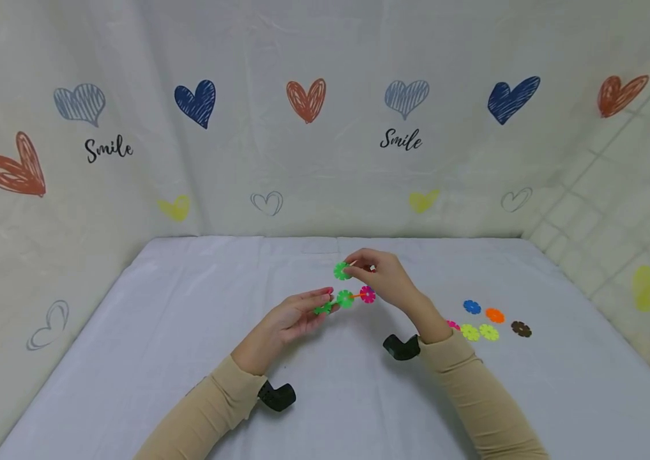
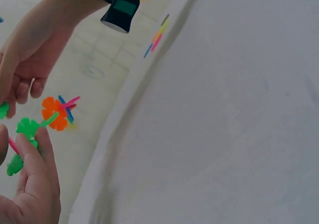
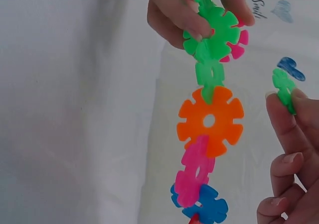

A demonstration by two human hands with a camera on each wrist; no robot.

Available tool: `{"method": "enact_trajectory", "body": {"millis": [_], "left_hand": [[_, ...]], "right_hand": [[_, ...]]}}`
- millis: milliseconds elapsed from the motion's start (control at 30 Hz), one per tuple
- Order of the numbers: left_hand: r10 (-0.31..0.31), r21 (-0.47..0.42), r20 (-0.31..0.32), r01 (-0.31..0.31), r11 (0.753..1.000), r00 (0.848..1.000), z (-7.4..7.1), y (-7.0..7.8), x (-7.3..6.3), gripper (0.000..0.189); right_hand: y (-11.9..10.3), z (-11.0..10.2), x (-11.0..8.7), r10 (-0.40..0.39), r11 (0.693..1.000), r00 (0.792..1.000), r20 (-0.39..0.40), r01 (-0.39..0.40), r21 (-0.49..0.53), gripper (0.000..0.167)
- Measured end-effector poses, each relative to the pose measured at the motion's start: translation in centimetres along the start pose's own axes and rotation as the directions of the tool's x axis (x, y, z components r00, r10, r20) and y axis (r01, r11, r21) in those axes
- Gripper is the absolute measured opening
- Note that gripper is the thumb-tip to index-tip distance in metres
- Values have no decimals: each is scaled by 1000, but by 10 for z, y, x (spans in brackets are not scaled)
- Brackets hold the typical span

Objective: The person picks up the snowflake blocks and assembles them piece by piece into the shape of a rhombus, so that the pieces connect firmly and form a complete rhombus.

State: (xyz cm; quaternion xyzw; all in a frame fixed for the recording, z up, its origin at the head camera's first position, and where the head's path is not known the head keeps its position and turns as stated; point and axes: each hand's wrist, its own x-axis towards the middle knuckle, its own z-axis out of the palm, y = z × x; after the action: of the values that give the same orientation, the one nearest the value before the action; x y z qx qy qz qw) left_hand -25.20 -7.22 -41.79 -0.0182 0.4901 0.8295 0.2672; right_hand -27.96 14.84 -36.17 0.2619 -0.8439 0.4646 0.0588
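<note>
My left hand [image 1: 299, 316] grips the near end of a chain of slotted plastic flower discs, its fingers around the green ones. In the right wrist view the chain runs from a green disc [image 3: 224, 32] through an orange disc [image 3: 224, 134] and a pink disc [image 3: 187, 186] to a blue disc [image 3: 214, 210], with a bit of red below. Above the chain, my right hand [image 1: 381, 275] pinches a single green disc [image 3: 281, 84] between thumb and index finger. That disc is apart from the chain.
Loose discs lie on the white-covered table [image 1: 325, 409] beyond my right forearm: blue [image 1: 472, 307], orange [image 1: 495, 315], brown [image 1: 521, 329], two yellow [image 1: 488, 331] and a partly hidden pink [image 1: 453, 325]. A cloth wall [image 1: 348, 166] printed with hearts rises behind the table.
</note>
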Motion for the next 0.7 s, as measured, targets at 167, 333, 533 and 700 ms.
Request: {"method": "enact_trajectory", "body": {"millis": [167, 333, 533, 700], "left_hand": [[-2, -8, 15, 2, 1000, 1000, -1, 0, 0, 49], [-1, -11, 29, 1, 1000, 1000, -1, -1, 1, 47], [-3, -10, 34, 3, 1000, 999, -2, -2, 2, 45], [0, 5, 28, 0, 1000, 1000, 0, -3, 3, 42]], "right_hand": [[-1, 8, 1, 43, 999, 998, 47, -42, -29, 17], [-2, 11, 2, 95, 994, 993, 67, -90, -63, 19], [0, 12, 2, 146, 988, 985, 94, -141, -60, 22], [6, 13, 4, 148, 988, 980, 130, -141, -59, 22]]}}
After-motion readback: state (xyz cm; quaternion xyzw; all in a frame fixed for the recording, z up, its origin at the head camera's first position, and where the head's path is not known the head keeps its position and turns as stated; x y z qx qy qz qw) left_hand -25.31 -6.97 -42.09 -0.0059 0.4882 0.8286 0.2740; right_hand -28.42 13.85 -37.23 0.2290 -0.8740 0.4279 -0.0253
